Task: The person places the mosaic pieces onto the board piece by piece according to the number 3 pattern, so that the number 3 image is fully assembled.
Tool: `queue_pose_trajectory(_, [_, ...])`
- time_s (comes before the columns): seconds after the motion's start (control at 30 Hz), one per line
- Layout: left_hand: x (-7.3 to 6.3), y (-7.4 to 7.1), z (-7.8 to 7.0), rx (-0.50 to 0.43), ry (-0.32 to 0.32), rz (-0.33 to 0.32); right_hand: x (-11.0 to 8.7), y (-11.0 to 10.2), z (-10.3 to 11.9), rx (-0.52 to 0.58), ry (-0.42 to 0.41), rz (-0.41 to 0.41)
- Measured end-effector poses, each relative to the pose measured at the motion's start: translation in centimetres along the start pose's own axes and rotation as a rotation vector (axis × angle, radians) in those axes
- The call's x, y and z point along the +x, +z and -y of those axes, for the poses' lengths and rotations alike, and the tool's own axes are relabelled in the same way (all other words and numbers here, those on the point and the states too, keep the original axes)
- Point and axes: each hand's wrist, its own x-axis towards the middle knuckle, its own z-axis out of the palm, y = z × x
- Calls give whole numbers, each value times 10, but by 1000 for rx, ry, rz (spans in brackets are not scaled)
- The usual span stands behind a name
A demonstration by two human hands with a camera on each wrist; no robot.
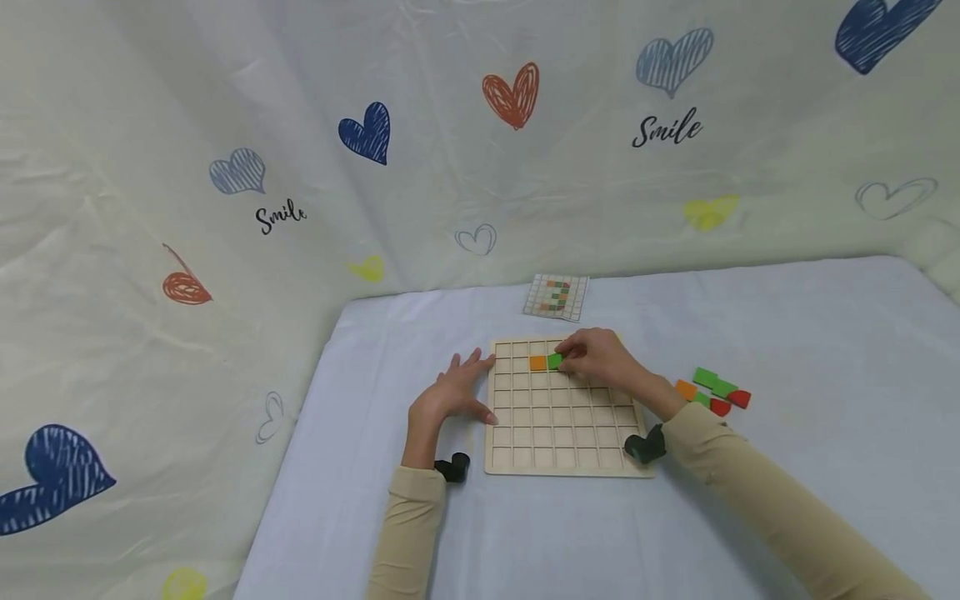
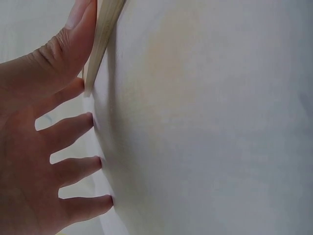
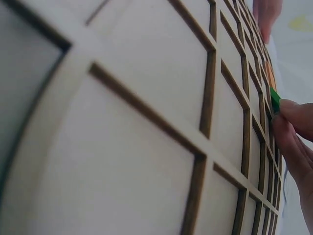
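A square wooden grid board [image 1: 521, 435] lies on the white cloth. In its upper part, an orange square tile [image 1: 537, 363] sits in a cell. Right beside that, my right hand [image 1: 603, 358] pinches a green tile [image 1: 554, 362] between thumb and fingers. The right wrist view shows the green tile [image 3: 275, 99] tilted at the grid, close to the orange tile [image 3: 270, 76]. My left hand [image 1: 450, 396] has its fingers spread at the board's left edge. In the left wrist view its thumb lies along the board's side [image 2: 103, 39], with the other fingertips near the cloth.
Loose tiles lie right of the board: an orange tile [image 1: 686, 390], several green tiles [image 1: 705, 377] and red rounded tiles [image 1: 738, 399]. Behind the board is a pattern card [image 1: 534, 297] with a coloured grid figure. Black wrist cameras [image 1: 647, 447] hang over the board's lower right and beside its left edge.
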Motion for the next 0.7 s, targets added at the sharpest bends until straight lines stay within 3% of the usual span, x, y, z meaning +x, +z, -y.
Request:
queue_pose_trajectory(0.23, [0, 1, 0, -3, 0, 6, 2, 2, 0, -101, -48, -12])
queue_pose_trajectory(0.7, [0, 0, 0, 1, -16, 4, 4, 2, 2, -110, -92, 11])
